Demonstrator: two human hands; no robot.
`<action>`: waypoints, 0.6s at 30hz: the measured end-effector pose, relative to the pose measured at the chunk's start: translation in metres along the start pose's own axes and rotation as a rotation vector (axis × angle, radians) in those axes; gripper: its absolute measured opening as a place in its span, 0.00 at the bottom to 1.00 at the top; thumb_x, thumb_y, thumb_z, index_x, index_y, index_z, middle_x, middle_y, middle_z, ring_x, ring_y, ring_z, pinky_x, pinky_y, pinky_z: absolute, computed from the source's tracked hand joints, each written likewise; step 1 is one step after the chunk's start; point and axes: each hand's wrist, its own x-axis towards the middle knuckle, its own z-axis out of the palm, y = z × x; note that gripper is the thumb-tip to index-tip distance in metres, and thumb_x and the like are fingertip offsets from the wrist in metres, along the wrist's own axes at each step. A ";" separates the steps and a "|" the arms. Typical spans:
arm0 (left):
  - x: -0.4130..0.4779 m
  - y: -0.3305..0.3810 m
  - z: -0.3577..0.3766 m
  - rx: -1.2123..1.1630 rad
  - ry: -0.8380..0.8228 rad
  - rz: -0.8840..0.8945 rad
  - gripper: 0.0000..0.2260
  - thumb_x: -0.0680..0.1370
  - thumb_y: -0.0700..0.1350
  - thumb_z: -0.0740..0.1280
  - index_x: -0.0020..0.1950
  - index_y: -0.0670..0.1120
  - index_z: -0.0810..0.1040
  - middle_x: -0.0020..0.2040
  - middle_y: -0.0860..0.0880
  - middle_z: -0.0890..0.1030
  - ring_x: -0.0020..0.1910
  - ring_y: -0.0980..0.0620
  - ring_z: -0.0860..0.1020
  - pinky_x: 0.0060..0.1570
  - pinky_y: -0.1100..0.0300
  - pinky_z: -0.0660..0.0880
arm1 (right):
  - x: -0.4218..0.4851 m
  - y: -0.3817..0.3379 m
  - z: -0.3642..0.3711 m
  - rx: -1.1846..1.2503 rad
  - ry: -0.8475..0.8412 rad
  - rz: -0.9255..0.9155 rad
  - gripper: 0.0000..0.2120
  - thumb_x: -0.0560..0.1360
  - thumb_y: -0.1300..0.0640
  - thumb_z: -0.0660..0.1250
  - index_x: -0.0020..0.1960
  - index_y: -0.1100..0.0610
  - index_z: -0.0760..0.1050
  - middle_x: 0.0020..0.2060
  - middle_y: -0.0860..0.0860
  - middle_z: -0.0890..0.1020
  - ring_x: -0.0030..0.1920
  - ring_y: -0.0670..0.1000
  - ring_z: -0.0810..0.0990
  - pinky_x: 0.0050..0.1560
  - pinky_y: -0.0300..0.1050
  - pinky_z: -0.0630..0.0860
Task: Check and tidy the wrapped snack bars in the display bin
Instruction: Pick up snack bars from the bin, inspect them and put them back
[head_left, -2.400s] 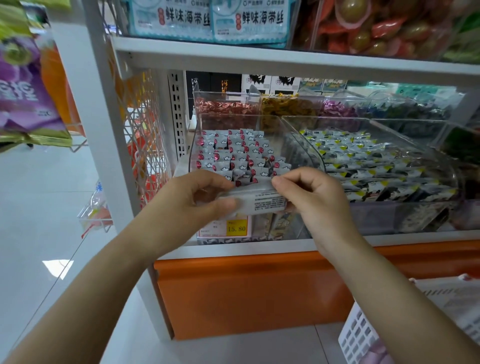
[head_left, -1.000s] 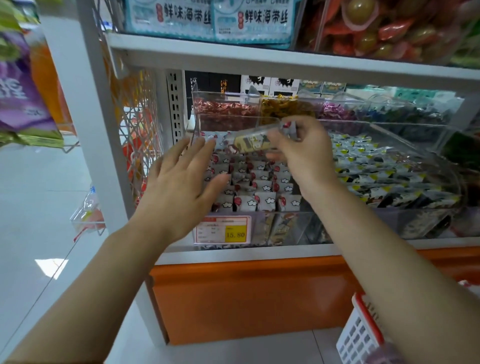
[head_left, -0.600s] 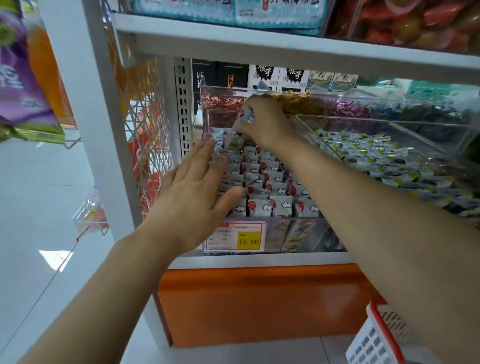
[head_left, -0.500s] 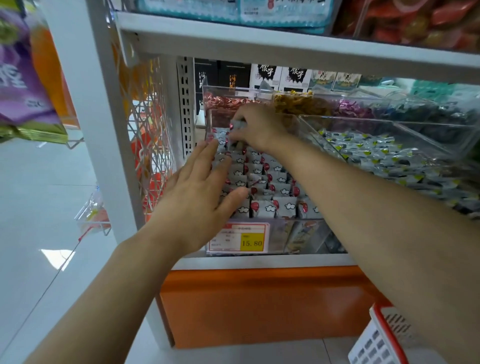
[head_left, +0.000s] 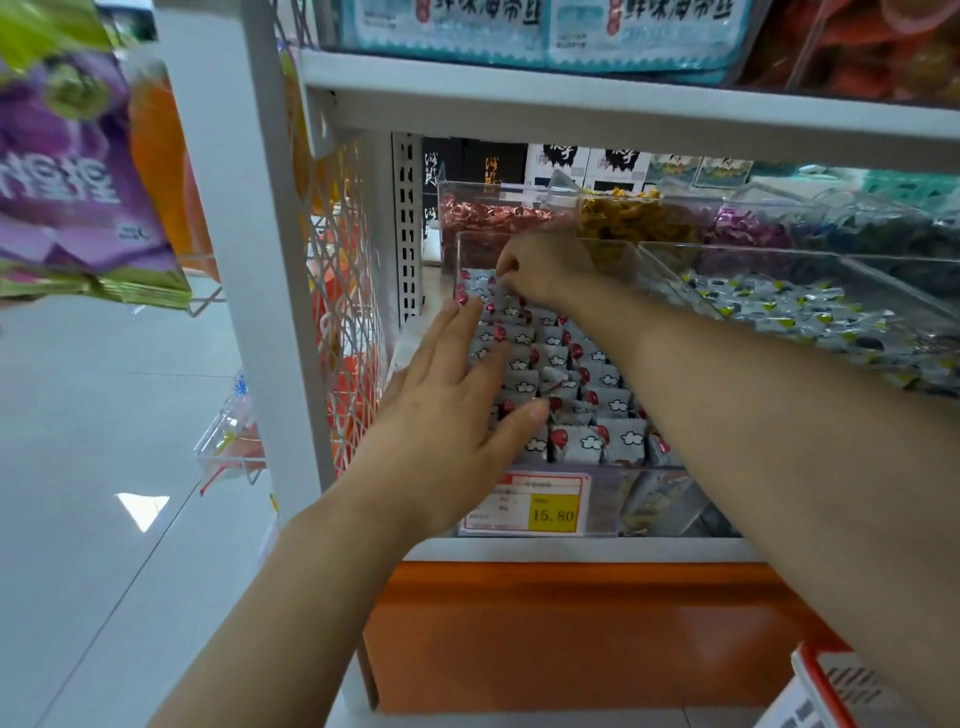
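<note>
The clear display bin (head_left: 650, 500) on the lower shelf holds rows of grey wrapped snack bars (head_left: 587, 442) with red and white cloud prints. My right hand (head_left: 545, 265) reaches to the bin's far back row, fingers curled down and pinching a bar there; that bar is mostly hidden under the fingers. My left hand (head_left: 441, 415) is spread flat with straight fingers over the left rows, touching the tops of the bars.
A price tag (head_left: 530, 504) reading 15.80 is on the bin front. A neighbouring bin of yellow-marked bars (head_left: 779, 306) lies right, candy bins (head_left: 483, 218) behind. The upper shelf (head_left: 571, 98) hangs close above. Wire mesh (head_left: 337, 312) lies left, a white basket (head_left: 831, 691) lower right.
My right hand carried the bar from in front of me to the bin's back row and lowered it among the bars. My left hand let go and spread over the left rows.
</note>
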 end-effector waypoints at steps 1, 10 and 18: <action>0.000 0.000 0.000 0.000 0.002 0.003 0.30 0.76 0.63 0.49 0.76 0.51 0.56 0.77 0.56 0.38 0.72 0.60 0.34 0.67 0.58 0.40 | 0.002 -0.002 0.004 -0.077 -0.011 0.010 0.09 0.76 0.55 0.65 0.55 0.54 0.78 0.61 0.56 0.76 0.66 0.57 0.68 0.64 0.54 0.70; 0.001 -0.001 0.001 -0.004 -0.005 0.009 0.31 0.75 0.64 0.48 0.75 0.51 0.57 0.76 0.56 0.38 0.73 0.60 0.34 0.68 0.57 0.40 | -0.003 -0.004 -0.004 0.283 0.120 0.051 0.02 0.76 0.57 0.65 0.46 0.55 0.75 0.47 0.53 0.80 0.49 0.50 0.77 0.50 0.44 0.74; -0.002 0.007 -0.003 -0.013 0.102 -0.036 0.28 0.77 0.61 0.52 0.75 0.50 0.59 0.77 0.53 0.48 0.75 0.56 0.43 0.73 0.48 0.45 | -0.081 -0.006 -0.051 0.854 0.560 0.221 0.01 0.78 0.61 0.63 0.47 0.59 0.72 0.46 0.52 0.78 0.50 0.54 0.80 0.49 0.48 0.80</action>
